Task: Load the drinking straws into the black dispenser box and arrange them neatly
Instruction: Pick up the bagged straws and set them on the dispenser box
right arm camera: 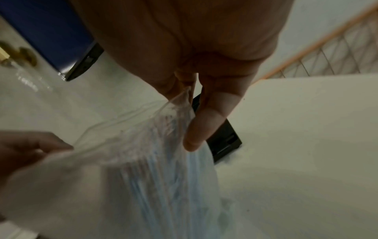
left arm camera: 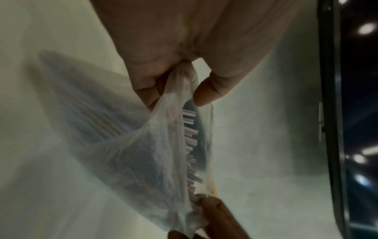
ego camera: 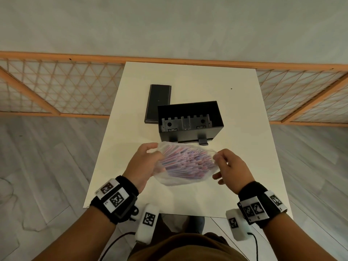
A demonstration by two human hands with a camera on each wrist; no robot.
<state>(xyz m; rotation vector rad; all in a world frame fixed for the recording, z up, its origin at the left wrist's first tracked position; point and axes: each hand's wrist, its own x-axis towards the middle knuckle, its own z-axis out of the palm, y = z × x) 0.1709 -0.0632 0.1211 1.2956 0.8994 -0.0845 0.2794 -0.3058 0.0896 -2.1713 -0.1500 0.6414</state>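
A clear plastic bag [ego camera: 180, 178] full of red, white and blue striped drinking straws [ego camera: 185, 162] hangs above the white table's near half. My left hand [ego camera: 146, 159] pinches the bag's left rim [left arm camera: 182, 80]. My right hand [ego camera: 227, 166] pinches its right rim [right arm camera: 184, 100]. Between them the bag's mouth is stretched wide, and straw ends [left arm camera: 190, 122] show inside it. Just beyond the bag stands the black dispenser box [ego camera: 190, 122], its top uncovered, with a grey slotted mechanism visible at its bottom. The box's black lid [ego camera: 158, 103] lies flat to its left rear.
The white table [ego camera: 244, 147] is narrow, with grey floor on both sides. An orange lattice fence [ego camera: 56, 87] runs behind its far edge. Wrist cameras and cables hang at the table's near edge.
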